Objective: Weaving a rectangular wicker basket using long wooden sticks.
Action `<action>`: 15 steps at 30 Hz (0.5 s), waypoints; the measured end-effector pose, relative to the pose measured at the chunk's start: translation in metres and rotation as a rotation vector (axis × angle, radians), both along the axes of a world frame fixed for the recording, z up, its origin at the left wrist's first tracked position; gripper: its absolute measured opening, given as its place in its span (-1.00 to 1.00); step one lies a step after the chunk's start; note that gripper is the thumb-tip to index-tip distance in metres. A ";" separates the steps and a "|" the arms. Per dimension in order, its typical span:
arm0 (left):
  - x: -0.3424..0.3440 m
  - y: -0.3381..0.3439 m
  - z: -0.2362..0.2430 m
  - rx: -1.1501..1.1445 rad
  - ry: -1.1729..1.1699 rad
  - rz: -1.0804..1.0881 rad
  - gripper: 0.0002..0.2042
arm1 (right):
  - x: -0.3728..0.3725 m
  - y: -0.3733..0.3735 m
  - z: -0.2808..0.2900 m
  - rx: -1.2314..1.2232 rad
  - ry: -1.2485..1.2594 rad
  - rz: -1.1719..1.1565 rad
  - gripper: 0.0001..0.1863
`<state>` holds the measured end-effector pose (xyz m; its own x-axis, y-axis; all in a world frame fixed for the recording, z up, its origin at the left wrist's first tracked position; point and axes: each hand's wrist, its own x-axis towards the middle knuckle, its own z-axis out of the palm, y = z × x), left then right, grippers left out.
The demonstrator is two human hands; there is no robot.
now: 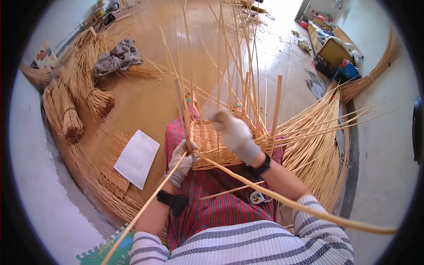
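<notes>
A half-woven wicker basket (207, 162) rests on my lap, with wooden corner posts and many long thin rods standing up from it. My gloved left hand (180, 162) is closed round its near left corner, at the foot of a wooden post (184, 115). From that corner one thick rod (282, 198) sweeps out to the lower right, and another rod (141, 212) runs to the lower left. Above the basket's middle is my gloved right hand (238, 137), its curled fingers smeared by motion. Whether it holds anything is unclear.
Loose rods (316, 150) lie heaped at my right. Tied rod bundles (70, 106) and a grey cloth (117, 57) are on the left floor. Beside me, a written sheet (138, 159) lies on a woven panel (112, 163). A wooden cabinet (331, 55) stands far right.
</notes>
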<state>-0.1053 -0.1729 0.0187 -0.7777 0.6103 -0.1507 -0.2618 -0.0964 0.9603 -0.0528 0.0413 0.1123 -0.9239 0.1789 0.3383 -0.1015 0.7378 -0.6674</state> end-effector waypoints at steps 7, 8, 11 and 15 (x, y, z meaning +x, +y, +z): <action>0.003 0.011 -0.032 0.078 -0.005 0.042 -0.76 | -0.080 -0.021 -0.011 -0.024 -0.032 -0.069 -0.15; 0.003 0.016 -0.034 0.092 -0.017 0.042 -0.77 | -0.084 -0.011 -0.025 -0.114 0.130 0.035 -0.09; 0.001 0.004 -0.038 0.071 -0.023 0.061 -0.80 | -0.061 -0.019 -0.017 -0.665 0.133 0.108 -0.09; -0.002 0.010 -0.042 0.074 0.036 0.095 -0.81 | 0.032 0.005 -0.035 -0.840 0.164 -0.136 -0.52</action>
